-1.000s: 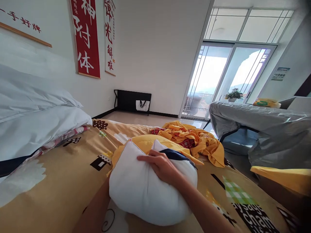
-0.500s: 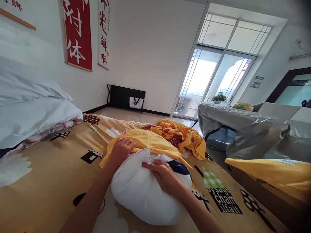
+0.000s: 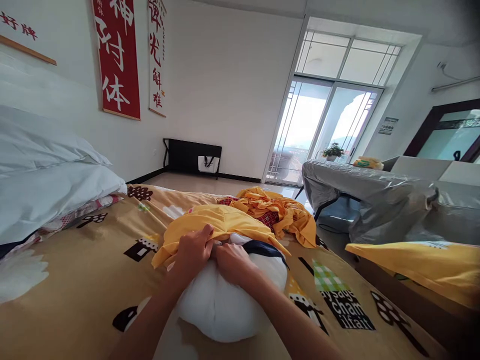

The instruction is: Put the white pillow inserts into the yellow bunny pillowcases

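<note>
- left hand (image 3: 193, 250): fingers closed on the near edge of the yellow cover (image 3: 225, 218), bunching it.
- right hand (image 3: 234, 260): just beside the left, fingers curled down into the far end of the pillow (image 3: 225, 315), gripping it; the tips are hidden.
- pillow: white, folded lengthwise and bulging under both wrists, lying on the bed (image 3: 86, 285) between its left and right edges; its far end meets the cover's edge.
- blue band (image 3: 264, 248): dark, on the pillow's right side, next to the cover's edge.
- cover: spread on the bed beyond the hands.
- heap (image 3: 298, 220): crumpled yellow cloth with red plaid, at the bed's far right corner.
- white pillows (image 3: 63, 190): stacked along the bed's left edge.
- yellow cloth (image 3: 423, 267): past the bed's right edge; what bears it is unclear.
- desk (image 3: 330, 175): plastic-covered, beyond the bed's far right corner, with a plant (image 3: 333, 149) and a packet (image 3: 369, 163) near its far edge.
</note>
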`<state>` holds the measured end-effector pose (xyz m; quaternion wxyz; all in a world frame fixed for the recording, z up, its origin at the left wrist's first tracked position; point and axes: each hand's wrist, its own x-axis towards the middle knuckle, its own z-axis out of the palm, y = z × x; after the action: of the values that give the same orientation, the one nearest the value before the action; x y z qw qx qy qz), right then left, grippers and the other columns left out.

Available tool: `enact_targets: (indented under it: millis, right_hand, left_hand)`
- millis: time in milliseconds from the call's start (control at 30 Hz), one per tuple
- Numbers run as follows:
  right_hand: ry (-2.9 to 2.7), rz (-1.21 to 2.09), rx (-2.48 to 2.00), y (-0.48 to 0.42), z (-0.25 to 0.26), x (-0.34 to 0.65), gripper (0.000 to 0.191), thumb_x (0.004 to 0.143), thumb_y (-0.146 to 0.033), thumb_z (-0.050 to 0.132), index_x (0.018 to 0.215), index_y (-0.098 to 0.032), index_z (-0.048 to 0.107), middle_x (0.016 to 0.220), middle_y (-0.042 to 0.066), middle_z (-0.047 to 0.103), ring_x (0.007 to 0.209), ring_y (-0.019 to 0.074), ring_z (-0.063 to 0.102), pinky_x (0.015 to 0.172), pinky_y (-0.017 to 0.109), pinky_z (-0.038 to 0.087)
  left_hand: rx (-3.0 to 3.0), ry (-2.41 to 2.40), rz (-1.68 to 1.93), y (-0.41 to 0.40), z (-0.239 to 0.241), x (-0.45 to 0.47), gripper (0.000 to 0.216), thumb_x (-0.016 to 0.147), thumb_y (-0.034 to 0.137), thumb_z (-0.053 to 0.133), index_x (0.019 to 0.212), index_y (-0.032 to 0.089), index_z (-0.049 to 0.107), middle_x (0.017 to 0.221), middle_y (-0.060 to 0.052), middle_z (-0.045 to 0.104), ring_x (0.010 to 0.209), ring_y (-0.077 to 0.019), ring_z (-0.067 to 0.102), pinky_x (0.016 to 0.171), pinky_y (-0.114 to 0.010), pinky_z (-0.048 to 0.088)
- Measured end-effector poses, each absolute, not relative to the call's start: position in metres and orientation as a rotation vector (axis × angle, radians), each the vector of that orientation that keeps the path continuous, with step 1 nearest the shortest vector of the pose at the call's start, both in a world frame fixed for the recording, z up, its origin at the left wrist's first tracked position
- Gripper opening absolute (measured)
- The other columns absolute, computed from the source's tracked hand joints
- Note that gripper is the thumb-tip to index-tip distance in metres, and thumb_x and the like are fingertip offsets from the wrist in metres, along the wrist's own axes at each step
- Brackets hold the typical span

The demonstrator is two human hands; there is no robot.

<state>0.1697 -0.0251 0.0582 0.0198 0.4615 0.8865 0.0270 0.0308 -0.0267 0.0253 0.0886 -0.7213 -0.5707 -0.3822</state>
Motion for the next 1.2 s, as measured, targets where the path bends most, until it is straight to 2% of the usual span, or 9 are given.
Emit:
enact_targets:
  millis: [167, 300, 433, 633, 700, 833, 900, 1067, 1200]
  right_hand:
    - [2.858, 0.109, 1.445, -0.029, 0.045, 0.181, 0.037, 0.086, -0.014, 0.038, 0.107, -0.022, 0.067, 0.098, 0.011, 0.068, 0.085, 0.0228, 0.067, 0.072, 0.031, 0.047]
    - [2.959, 0.243, 1.500, -0.043, 0.026, 0.198, 0.053, 0.086, -0.011, 0.037, 0.132, -0.033, 0.049, 0.110, 0.008, 0.063, 0.089, 0.0216, 0.065, 0.071, 0.030, 0.048]
    - [2.950, 0.340, 1.545, -0.055, 0.015, 0.204, 0.063, 0.086, -0.008, 0.035, 0.143, -0.036, 0.035, 0.110, 0.008, 0.062, 0.096, 0.0227, 0.061, 0.071, 0.029, 0.048]
    - [2.904, 0.435, 1.560, -0.051, 0.021, 0.190, 0.063, 0.087, -0.010, 0.037, 0.144, -0.036, 0.033, 0.110, 0.008, 0.062, 0.092, 0.0225, 0.062, 0.067, 0.028, 0.049]
    - [2.911, 0.465, 1.555, -0.046, 0.022, 0.185, 0.056, 0.087, -0.012, 0.039, 0.139, -0.033, 0.041, 0.110, 0.009, 0.062, 0.093, 0.0234, 0.061, 0.065, 0.028, 0.050]
    - [2.874, 0.496, 1.595, -0.037, 0.019, 0.184, 0.034, 0.091, -0.016, 0.037, 0.112, -0.024, 0.062, 0.113, 0.011, 0.061, 0.098, 0.0241, 0.059, 0.064, 0.028, 0.051]
    - [2.854, 0.509, 1.619, -0.033, 0.018, 0.190, 0.034, 0.091, -0.016, 0.037, 0.116, -0.024, 0.060, 0.115, 0.011, 0.060, 0.097, 0.0240, 0.060, 0.064, 0.028, 0.051]
    - [2.825, 0.536, 1.686, -0.030, 0.020, 0.207, 0.057, 0.090, -0.012, 0.037, 0.141, -0.036, 0.034, 0.119, 0.011, 0.058, 0.097, 0.0236, 0.061, 0.067, 0.028, 0.050]
    - [2.842, 0.508, 1.678, -0.032, 0.025, 0.208, 0.058, 0.090, -0.011, 0.034, 0.143, -0.035, 0.033, 0.118, 0.011, 0.059, 0.097, 0.0253, 0.061, 0.067, 0.030, 0.050]
  left_hand:
    - [-2.263, -1.773, -0.900, -0.032, 0.034, 0.032, 0.011, 0.081, 0.024, 0.057, 0.092, 0.022, 0.058, 0.079, -0.001, 0.068, 0.073, -0.0214, 0.060, 0.068, -0.030, 0.040]
    - [-2.182, -1.893, -0.835, -0.035, 0.039, 0.039, 0.016, 0.084, 0.036, 0.056, 0.089, 0.021, 0.057, 0.078, -0.003, 0.068, 0.073, -0.0237, 0.061, 0.069, -0.032, 0.038]
    - [-2.049, -1.955, -0.735, -0.027, 0.032, 0.039, 0.009, 0.083, 0.026, 0.053, 0.086, 0.019, 0.057, 0.073, -0.006, 0.068, 0.072, -0.0262, 0.063, 0.074, -0.037, 0.037]
    - [-1.943, -1.897, -0.817, -0.020, 0.024, 0.033, 0.015, 0.078, 0.010, 0.049, 0.088, 0.018, 0.056, 0.077, -0.006, 0.070, 0.073, -0.0229, 0.064, 0.073, -0.035, 0.035]
    - [-1.985, -1.826, -0.851, -0.023, 0.024, 0.036, 0.012, 0.078, 0.011, 0.051, 0.085, 0.019, 0.056, 0.074, -0.003, 0.069, 0.071, -0.0214, 0.063, 0.069, -0.032, 0.034]
    - [-2.105, -1.519, -0.772, -0.032, 0.020, 0.048, 0.016, 0.077, 0.006, 0.049, 0.081, 0.020, 0.056, 0.064, 0.000, 0.064, 0.065, -0.0194, 0.060, 0.066, -0.032, 0.032]
    - [-2.062, -1.403, -0.739, -0.037, 0.018, 0.050, 0.019, 0.078, 0.004, 0.047, 0.080, 0.020, 0.056, 0.065, 0.000, 0.062, 0.065, -0.0196, 0.058, 0.067, -0.034, 0.031]
    - [-1.800, -1.479, -0.709, -0.044, 0.012, 0.028, 0.016, 0.083, 0.008, 0.048, 0.089, 0.018, 0.059, 0.082, -0.005, 0.064, 0.080, -0.0243, 0.058, 0.074, -0.039, 0.033]
    - [-1.776, -1.615, -0.704, -0.044, 0.003, -0.005, 0.008, 0.085, 0.019, 0.053, 0.086, 0.018, 0.060, 0.082, -0.005, 0.065, 0.081, -0.0247, 0.060, 0.072, -0.038, 0.036]
